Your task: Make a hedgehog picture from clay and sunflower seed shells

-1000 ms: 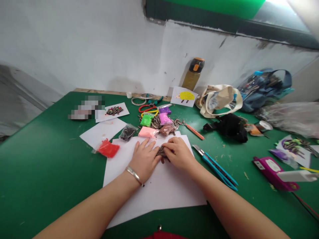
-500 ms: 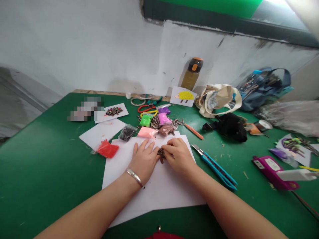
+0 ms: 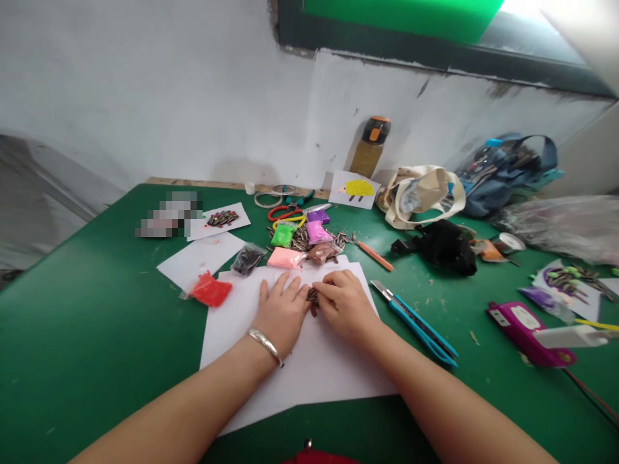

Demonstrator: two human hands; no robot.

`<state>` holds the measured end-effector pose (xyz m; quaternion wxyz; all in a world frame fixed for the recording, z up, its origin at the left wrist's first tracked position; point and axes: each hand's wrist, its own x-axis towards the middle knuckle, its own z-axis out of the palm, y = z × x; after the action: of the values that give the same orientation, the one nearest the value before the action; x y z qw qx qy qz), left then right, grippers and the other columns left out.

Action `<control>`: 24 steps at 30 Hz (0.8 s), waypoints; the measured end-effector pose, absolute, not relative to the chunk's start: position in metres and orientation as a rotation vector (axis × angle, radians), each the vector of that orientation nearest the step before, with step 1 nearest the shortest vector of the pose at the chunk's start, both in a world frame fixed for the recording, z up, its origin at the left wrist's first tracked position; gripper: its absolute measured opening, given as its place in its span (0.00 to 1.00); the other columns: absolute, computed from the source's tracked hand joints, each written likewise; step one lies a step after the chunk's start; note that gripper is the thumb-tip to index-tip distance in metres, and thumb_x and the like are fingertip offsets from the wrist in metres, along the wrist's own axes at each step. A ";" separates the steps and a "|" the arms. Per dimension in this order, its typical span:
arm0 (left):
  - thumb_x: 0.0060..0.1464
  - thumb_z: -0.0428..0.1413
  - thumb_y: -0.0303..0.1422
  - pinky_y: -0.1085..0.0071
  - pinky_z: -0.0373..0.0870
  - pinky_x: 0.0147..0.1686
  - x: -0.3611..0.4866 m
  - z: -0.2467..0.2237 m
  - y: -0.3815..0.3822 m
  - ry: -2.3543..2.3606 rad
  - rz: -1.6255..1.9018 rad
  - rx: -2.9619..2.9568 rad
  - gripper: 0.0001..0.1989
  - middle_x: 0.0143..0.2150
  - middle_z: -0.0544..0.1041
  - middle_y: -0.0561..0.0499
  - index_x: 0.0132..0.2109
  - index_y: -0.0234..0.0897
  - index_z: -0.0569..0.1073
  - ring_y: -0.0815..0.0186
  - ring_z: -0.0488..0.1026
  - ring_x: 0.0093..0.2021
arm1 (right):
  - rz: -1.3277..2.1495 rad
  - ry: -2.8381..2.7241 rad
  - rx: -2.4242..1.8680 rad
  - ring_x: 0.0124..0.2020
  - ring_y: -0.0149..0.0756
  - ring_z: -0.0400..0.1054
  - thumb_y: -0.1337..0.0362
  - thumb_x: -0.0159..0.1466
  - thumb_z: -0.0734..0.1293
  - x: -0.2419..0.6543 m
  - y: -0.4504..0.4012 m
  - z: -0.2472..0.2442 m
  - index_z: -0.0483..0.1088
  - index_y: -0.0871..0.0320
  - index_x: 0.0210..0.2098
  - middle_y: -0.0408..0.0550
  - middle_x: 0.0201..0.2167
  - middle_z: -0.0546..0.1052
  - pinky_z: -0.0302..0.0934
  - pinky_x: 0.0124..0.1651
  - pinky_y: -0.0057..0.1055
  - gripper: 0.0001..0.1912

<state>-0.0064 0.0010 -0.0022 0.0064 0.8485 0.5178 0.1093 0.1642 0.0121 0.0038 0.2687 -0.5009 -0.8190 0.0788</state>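
White paper sheets [image 3: 338, 374] lie in front of me, with a small cluster of striped sunflower seeds [image 3: 313, 296] on them between my hands. My left hand [image 3: 280, 314] rests flat on the paper, fingers spread, its fingertips beside the cluster. My right hand [image 3: 345, 303] has its thumb and fingers pinched at the cluster's right side; what sits between the fingertips is hidden. Just beyond the hands are bagged clay packs: pink [image 3: 286, 258], brown [image 3: 324, 252], black [image 3: 248, 259] and red [image 3: 211, 289]. Behind those lies a loose pile of seeds [image 3: 302, 238].
A blue utility knife [image 3: 416, 322] with its blade out lies right of the paper. An orange-handled tool [image 3: 372, 252], scissors [image 3: 290, 216], a hedgehog drawing [image 3: 355, 189] and a bottle [image 3: 370, 148] are farther back. A purple glue gun [image 3: 527, 335] and bags [image 3: 420, 193] stand right.
The view has shifted slightly. Both hands keep nearly the same place at the seed cluster, the left one flat and the right one pinched.
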 end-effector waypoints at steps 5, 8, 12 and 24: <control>0.61 0.50 0.33 0.37 0.53 0.55 -0.007 0.004 0.001 1.593 0.310 2.628 0.15 0.58 0.70 0.42 0.53 0.39 0.69 0.47 0.59 0.61 | 0.225 -2.115 -1.336 0.37 0.39 0.64 0.70 0.62 0.60 0.178 0.017 0.005 0.76 0.57 0.42 0.51 0.34 0.73 0.59 0.42 0.36 0.14; 0.60 0.51 0.35 0.39 0.54 0.55 -0.010 0.009 0.002 1.555 0.295 2.606 0.17 0.57 0.70 0.41 0.54 0.37 0.68 0.47 0.59 0.60 | 0.204 -2.162 -1.317 0.37 0.39 0.64 0.71 0.62 0.61 0.180 0.015 0.009 0.76 0.55 0.42 0.50 0.35 0.73 0.58 0.42 0.36 0.15; 0.61 0.49 0.34 0.44 0.58 0.54 -0.015 0.016 0.005 1.496 0.304 2.597 0.14 0.55 0.70 0.41 0.51 0.35 0.70 0.49 0.60 0.59 | 0.194 -2.225 -1.288 0.38 0.40 0.62 0.70 0.62 0.60 0.175 0.010 0.014 0.76 0.55 0.41 0.51 0.35 0.72 0.58 0.42 0.36 0.15; 0.61 0.47 0.32 0.45 0.60 0.54 -0.016 0.021 -0.001 1.503 0.223 2.618 0.15 0.57 0.69 0.40 0.52 0.33 0.71 0.46 0.57 0.61 | 0.195 -2.392 -1.202 0.40 0.41 0.58 0.70 0.62 0.60 0.169 -0.003 0.019 0.73 0.56 0.47 0.51 0.39 0.72 0.55 0.44 0.38 0.16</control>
<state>-0.0158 -0.0014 0.0212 0.0571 0.8635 0.4957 0.0737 0.1690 -0.0029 0.0193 0.2267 -0.4362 -0.8680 0.0707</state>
